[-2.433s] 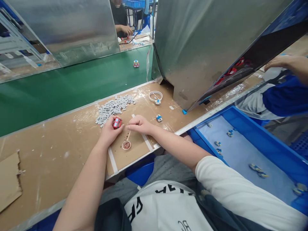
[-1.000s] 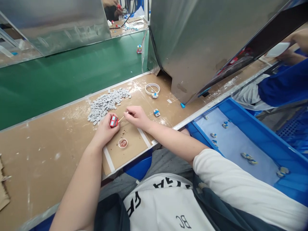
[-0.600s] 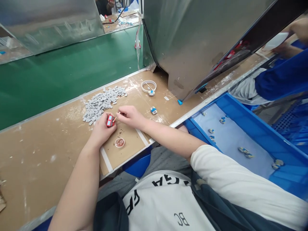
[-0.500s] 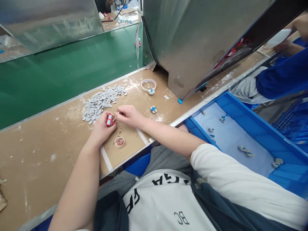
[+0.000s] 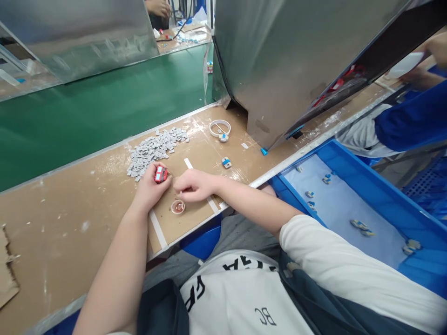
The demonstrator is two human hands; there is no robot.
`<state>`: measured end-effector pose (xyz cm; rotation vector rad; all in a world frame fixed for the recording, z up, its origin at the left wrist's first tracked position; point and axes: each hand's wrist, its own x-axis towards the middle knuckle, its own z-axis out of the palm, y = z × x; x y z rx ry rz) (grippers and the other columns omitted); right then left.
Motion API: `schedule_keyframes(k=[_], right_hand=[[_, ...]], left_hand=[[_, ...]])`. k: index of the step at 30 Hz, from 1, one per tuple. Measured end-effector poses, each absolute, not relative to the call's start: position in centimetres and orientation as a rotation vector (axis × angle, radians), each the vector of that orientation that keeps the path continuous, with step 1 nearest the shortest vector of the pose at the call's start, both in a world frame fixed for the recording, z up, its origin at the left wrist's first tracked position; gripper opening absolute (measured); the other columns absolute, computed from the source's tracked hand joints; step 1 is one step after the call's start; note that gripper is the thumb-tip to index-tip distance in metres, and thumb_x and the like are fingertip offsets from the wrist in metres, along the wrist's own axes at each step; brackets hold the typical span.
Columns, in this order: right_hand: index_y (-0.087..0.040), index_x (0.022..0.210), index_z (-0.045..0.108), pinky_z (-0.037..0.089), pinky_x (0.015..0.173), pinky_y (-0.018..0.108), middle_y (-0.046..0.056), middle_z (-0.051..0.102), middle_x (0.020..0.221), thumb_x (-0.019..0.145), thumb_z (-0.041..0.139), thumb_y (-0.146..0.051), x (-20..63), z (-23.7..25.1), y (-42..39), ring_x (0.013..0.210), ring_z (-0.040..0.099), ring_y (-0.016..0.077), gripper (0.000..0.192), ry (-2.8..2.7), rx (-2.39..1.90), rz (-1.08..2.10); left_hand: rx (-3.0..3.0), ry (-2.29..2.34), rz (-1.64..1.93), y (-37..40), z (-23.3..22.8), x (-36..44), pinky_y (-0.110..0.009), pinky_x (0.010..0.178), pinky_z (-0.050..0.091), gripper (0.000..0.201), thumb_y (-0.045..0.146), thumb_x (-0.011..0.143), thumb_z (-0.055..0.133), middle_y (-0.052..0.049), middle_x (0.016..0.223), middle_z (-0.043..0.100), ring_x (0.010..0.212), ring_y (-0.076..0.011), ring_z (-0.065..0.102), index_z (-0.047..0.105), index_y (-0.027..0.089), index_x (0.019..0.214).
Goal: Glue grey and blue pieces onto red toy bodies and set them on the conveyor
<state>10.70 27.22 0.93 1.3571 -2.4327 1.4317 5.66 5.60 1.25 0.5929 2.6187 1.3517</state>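
My left hand grips a small red toy car just above the brown work board. My right hand pinches a thin stick, its tip pointing down into a small round cap with reddish liquid. A heap of several small grey pieces lies just beyond my left hand.
A white ring and a small blue-white part lie further back on the bench. A green conveyor belt runs behind. A blue tray with several small parts sits at right. A metal housing rises ahead. Another person's sleeve is at far right.
My right hand has drawn the stick away from the red toy car and lowered it to the small cap. My left hand still holds the car.
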Motion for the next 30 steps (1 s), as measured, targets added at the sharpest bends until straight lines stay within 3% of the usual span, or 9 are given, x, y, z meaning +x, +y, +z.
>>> schedule_keyframes(k=[2,5,9,12,16,21,24,30], right_hand=[[-0.022,0.066,0.042,0.031,0.066,0.029,-0.004,0.047,0.063,0.1,0.06,-0.036,10.8,1.2,27.1,0.062,0.041,0.0114,0.042,-2.544,1.412,1.31],[-0.02,0.07,0.052,0.035,0.068,0.028,-0.002,0.056,0.069,0.11,0.053,-0.048,9.1,1.7,26.7,0.068,0.05,0.0123,0.048,-2.739,0.943,1.161],[-0.02,0.105,0.072,0.044,0.081,0.027,0.005,0.074,0.105,0.111,0.056,-0.04,4.8,2.2,25.5,0.098,0.067,0.0178,0.027,-2.933,0.304,0.795],[-0.018,0.113,0.074,0.049,0.088,0.031,0.011,0.074,0.122,0.105,0.064,-0.035,2.5,2.1,24.4,0.108,0.07,0.0239,0.021,-3.0,0.311,0.642],[-0.014,0.108,0.075,0.053,0.09,0.034,0.017,0.072,0.123,0.108,0.055,-0.026,1.7,1.5,23.4,0.105,0.072,0.027,0.023,-3.029,0.339,0.531],[-0.013,0.11,0.072,0.055,0.095,0.035,0.019,0.073,0.125,0.111,0.048,-0.02,1.9,1.0,23.9,0.108,0.074,0.0259,0.025,-2.981,0.349,0.596],[-0.015,0.115,0.071,0.056,0.097,0.033,0.015,0.077,0.121,0.113,0.048,-0.025,2.4,1.0,24.7,0.107,0.075,0.022,0.024,-2.9,0.361,0.764],[-0.016,0.112,0.073,0.055,0.081,0.023,0.006,0.081,0.097,0.108,0.058,-0.025,4.6,0.1,25.6,0.086,0.077,0.0136,0.018,-2.722,0.449,1.173]], left_hand=[[0.524,2.619,1.488,5.5,1.1,5.4,-0.034,0.085,0.052,0.036,0.038,0.081,0.075,0.001,0.099,0.071,0.086,-0.0197,0.066,0.059,0.026,0.11],[0.42,2.619,1.758,5.4,0.9,4.8,-0.034,0.085,0.053,0.037,0.039,0.08,0.077,0.0,0.098,0.07,0.085,-0.019,0.066,0.058,0.025,0.109],[0.339,2.613,1.963,5.0,0.5,4.2,-0.033,0.087,0.052,0.04,0.039,0.079,0.08,0.0,0.099,0.069,0.086,-0.0184,0.066,0.057,0.025,0.109],[0.328,2.656,1.96,4.6,0.3,4.2,-0.034,0.086,0.051,0.039,0.039,0.08,0.081,0.001,0.098,0.069,0.084,-0.0183,0.065,0.059,0.026,0.109],[0.37,2.669,1.969,4.4,0.5,4.4,-0.034,0.085,0.051,0.036,0.04,0.081,0.08,0.0,0.097,0.069,0.083,-0.0187,0.065,0.06,0.026,0.107],[0.345,2.649,1.95,4.3,0.6,4.4,-0.034,0.084,0.052,0.037,0.043,0.081,0.078,0.0,0.096,0.069,0.083,-0.0199,0.065,0.059,0.026,0.108],[0.339,2.621,1.881,4.2,0.4,4.3,-0.035,0.083,0.052,0.039,0.045,0.08,0.077,0.0,0.097,0.071,0.083,-0.0205,0.065,0.059,0.026,0.109],[0.442,2.627,1.775,4.3,0.6,4.5,-0.038,0.089,0.053,0.037,0.045,0.081,0.073,-0.001,0.101,0.072,0.089,-0.022,0.067,0.06,0.026,0.11]])
